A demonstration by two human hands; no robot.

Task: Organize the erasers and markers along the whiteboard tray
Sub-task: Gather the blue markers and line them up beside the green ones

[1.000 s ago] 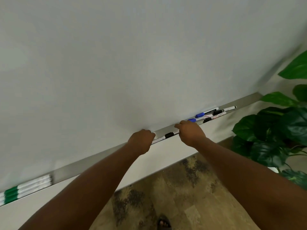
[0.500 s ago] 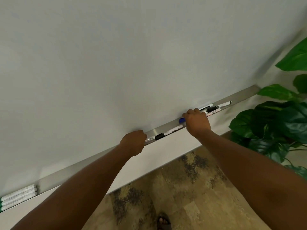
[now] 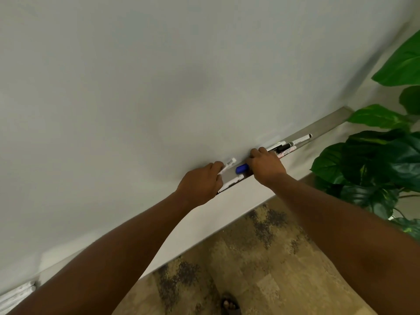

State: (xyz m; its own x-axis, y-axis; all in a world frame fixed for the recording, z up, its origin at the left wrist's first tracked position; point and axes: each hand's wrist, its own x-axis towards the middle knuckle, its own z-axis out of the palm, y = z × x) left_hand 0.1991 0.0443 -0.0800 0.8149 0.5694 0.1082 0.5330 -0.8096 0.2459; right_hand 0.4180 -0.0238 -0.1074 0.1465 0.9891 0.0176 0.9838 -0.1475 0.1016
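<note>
Both hands work mid-frame: the left hand (image 3: 200,181) grips a white marker with a barcode label (image 3: 228,164), the right hand (image 3: 266,165) curls over a blue-capped marker (image 3: 241,168). Both should be laid parallel in the long grey metal tray (image 3: 327,123), nudged against the black-capped markers (image 3: 288,145).

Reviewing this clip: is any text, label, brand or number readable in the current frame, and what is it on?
Nothing reads clearly.
White marker gripped by the left hand: barcode-like dark print, too blurred.
Markers beyond the right hand: reddish print on one barrel, too small.
Whiteboard: no writing.
</note>
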